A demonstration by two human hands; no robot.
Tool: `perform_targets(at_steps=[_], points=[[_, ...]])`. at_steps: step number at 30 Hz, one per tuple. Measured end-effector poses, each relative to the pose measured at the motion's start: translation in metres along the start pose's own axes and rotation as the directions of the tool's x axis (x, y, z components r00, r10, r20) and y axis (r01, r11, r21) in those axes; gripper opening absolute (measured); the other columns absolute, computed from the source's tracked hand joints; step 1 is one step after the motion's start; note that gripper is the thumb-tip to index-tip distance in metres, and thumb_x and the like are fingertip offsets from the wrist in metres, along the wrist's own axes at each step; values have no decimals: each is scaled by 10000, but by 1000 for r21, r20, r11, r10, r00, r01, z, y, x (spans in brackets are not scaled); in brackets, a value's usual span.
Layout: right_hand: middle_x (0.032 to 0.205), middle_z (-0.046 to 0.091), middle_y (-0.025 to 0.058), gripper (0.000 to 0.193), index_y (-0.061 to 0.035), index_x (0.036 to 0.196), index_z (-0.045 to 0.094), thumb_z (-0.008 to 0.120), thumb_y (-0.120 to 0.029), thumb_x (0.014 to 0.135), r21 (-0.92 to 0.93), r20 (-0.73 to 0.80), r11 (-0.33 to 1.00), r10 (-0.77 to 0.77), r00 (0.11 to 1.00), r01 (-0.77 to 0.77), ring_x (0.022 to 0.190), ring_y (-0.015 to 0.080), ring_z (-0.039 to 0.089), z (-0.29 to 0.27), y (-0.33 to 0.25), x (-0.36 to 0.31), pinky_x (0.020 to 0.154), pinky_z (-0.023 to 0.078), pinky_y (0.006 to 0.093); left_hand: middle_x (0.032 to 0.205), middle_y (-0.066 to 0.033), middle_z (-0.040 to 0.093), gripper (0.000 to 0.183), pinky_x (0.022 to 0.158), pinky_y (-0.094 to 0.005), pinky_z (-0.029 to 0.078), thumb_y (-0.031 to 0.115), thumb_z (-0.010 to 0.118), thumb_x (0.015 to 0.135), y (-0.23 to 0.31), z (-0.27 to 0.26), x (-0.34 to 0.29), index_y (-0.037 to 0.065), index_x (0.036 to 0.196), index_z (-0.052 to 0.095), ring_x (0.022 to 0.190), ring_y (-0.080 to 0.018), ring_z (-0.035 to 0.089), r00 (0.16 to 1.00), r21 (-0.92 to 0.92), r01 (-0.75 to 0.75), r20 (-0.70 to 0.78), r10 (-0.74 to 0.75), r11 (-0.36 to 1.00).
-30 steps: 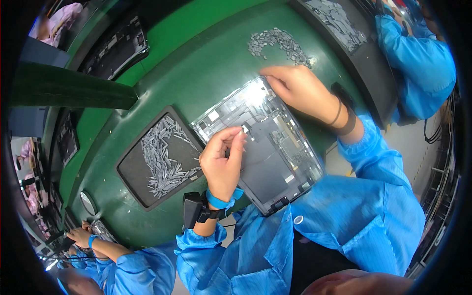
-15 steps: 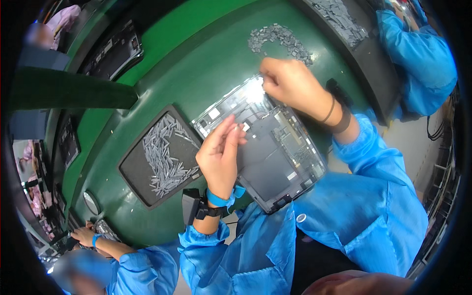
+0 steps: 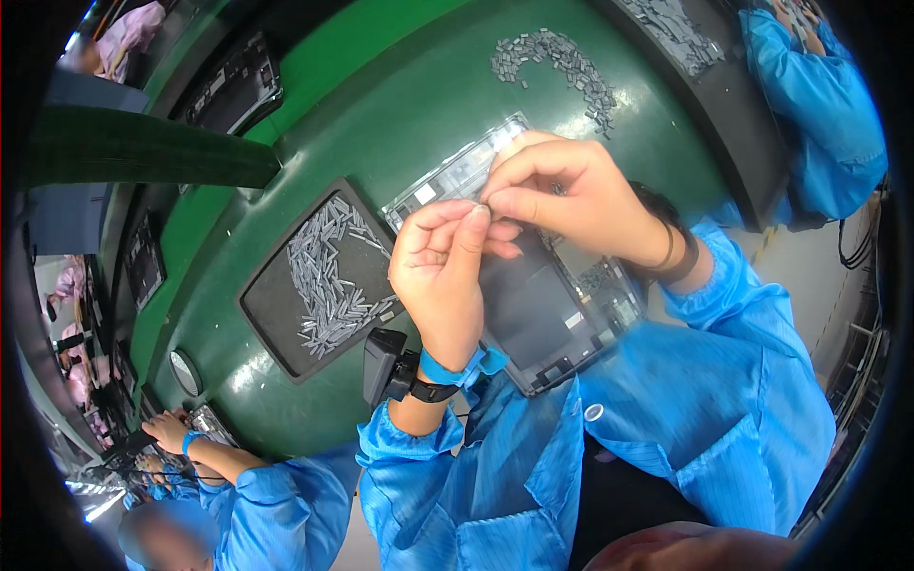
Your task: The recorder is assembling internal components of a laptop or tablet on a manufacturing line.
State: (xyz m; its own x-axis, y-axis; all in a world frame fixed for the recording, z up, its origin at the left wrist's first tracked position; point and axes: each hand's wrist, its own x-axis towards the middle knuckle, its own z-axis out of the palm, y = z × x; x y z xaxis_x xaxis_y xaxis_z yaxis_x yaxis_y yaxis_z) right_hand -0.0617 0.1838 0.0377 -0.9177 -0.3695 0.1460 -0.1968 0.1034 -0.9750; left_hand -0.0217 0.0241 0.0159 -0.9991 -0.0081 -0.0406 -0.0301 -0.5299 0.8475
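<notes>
one left hand [image 3: 440,271] and one right hand [image 3: 581,195] are being pinched closed over an opened device [image 3: 519,309]; whether anything is being gripped cannot be told. fine fingerwork is apparently being done, steadiness being needed next. left of them, grey strips [image 3: 319,257] are being held in a black tray [image 3: 274,300] on the green worktop [image 3: 409,124]; far right, a blue sleeve [image 3: 814,114] is being seen.

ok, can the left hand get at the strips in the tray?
Probably yes: the tray lies beside the left hand, strips uncovered, though that hand's fingers appear to meet the right hand.
</notes>
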Motion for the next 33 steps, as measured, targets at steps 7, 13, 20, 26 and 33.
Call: perform_targets(at_steps=[7, 13, 20, 26, 33], points=[[933, 645, 57, 128, 17, 966, 701, 667, -89, 903, 259, -88, 966, -1, 996, 24, 833, 93, 609, 1, 9, -2, 692, 497, 229, 946, -171, 688, 172, 677, -311, 590, 48, 591, 948, 7, 8, -4, -68, 1075, 582, 802, -216, 693, 998, 101, 61, -12, -60, 993], [923, 684, 60, 155, 23, 1007, 693, 658, -93, 911, 382, 14, 914, 142, 990, -136, 818, 100, 628, -3, 8, -8, 702, 515, 241, 934, -168, 694, 187, 676, -303, 585, 69, 598, 951, 4, 9, -5, -80, 1061, 626, 782, -205, 690, 996, 162, 79, 19, -83, 984], [908, 692, 62, 164, 25, 1020, 676, 612, -103, 939, 397, -74, 916, 91, 993, -55, 808, 91, 632, 3, 11, -9, 708, 522, 236, 932, -164, 697, 199, 615, -292, 566, 100, 596, 957, -1, 15, -1, -73, 1043, 643, 737, -200, 688, 999, 234, 47, 1, -49, 971], [876, 701, 74, 163, 11, 1012, 680, 630, -109, 913, 85, -43, 996, 21, 999, -17, 780, 121, 654, -45, 17, 23, 674, 523, 264, 948, -126, 703, 189, 659, -239, 529, 99, 619, 944, 10, -6, 23, -53, 1046, 669, 751, -133, 655, 995, 512, 60, 35, -90, 857], [834, 651, 103, 83, -48, 838, 704, 713, -89, 766, -620, 228, 697, -279, 933, 360, 772, 276, 626, -67, 33, 46, 702, 510, 360, 903, -114, 704, 148, 679, -303, 517, 108, 644, 881, 12, -17, 67, -1, 959, 707, 771, -202, 655, 970, 880, -239, 195, 147, 409]])
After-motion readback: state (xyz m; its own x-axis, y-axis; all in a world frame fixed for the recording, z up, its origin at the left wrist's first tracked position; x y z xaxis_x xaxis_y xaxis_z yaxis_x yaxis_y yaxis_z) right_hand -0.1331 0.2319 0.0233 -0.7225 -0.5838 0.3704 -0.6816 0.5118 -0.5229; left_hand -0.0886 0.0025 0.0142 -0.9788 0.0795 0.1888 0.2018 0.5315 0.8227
